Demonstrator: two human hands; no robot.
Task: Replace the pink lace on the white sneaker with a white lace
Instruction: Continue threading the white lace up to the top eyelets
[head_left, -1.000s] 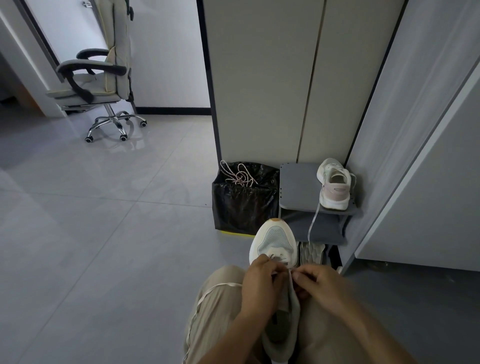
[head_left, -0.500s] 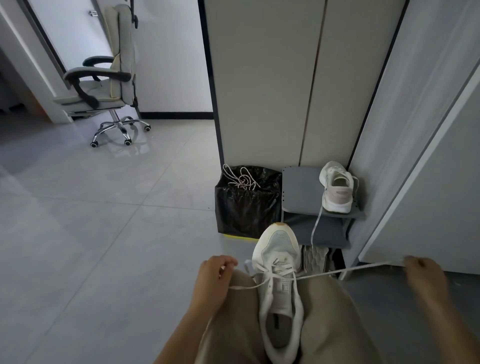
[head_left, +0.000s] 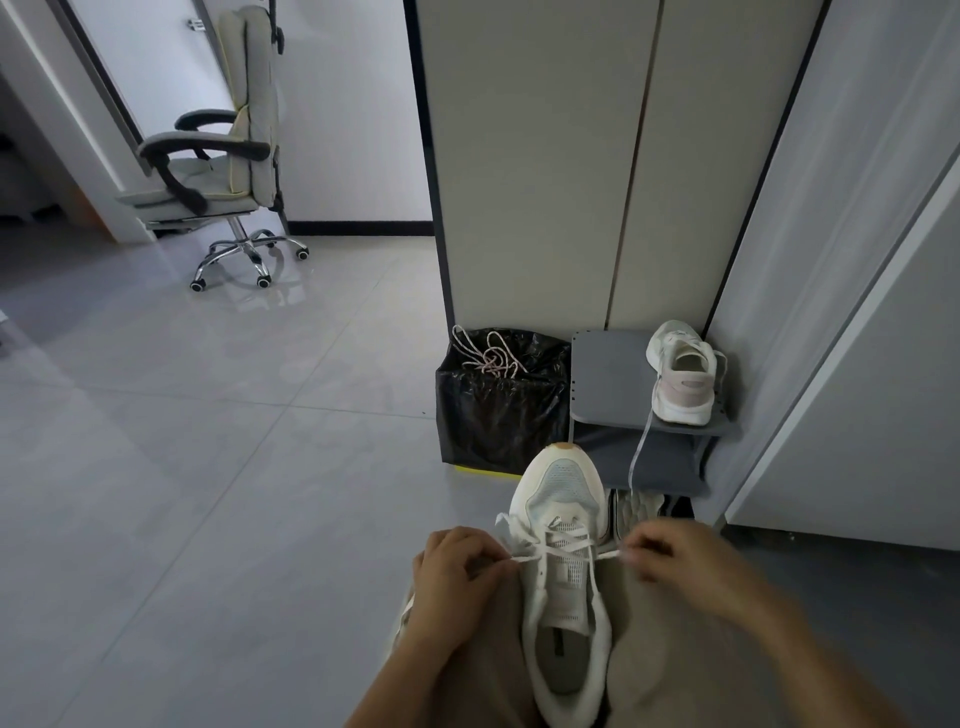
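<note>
One tall pale cabinet (head_left: 535, 156) stands ahead of you, and one office chair (head_left: 208, 171) sits far off to the left on the tiled floor (head_left: 208, 467). Against the cabinet's foot stands one bin lined with a black bag (head_left: 498, 415), and touching its right side is one grey shoe rack (head_left: 608, 374).

You have two sneakers in plain sight. The white sneaker (head_left: 563, 587) lies on your lap between your thighs in beige trousers (head_left: 675, 675), with its toe pointing away from you toward the rack. The second sneaker (head_left: 683, 374) stands at the right end of the rack's top shelf, heel toward you. One pale lace (head_left: 641, 452) hangs from it over the shelf's front edge.

Both of your hands are low, one at each side of the white sneaker's eyelets. Your left hand (head_left: 457, 571) has curled fingers and pinches the left end of the one white lace (head_left: 561, 540). Your right hand (head_left: 675, 561), somewhat blurred, pinches the right end. The lace runs taut between them and crosses through the upper eyelets.

The bin holds one pink lace (head_left: 491, 358), tangled on top of the bag at the back rim.
</note>
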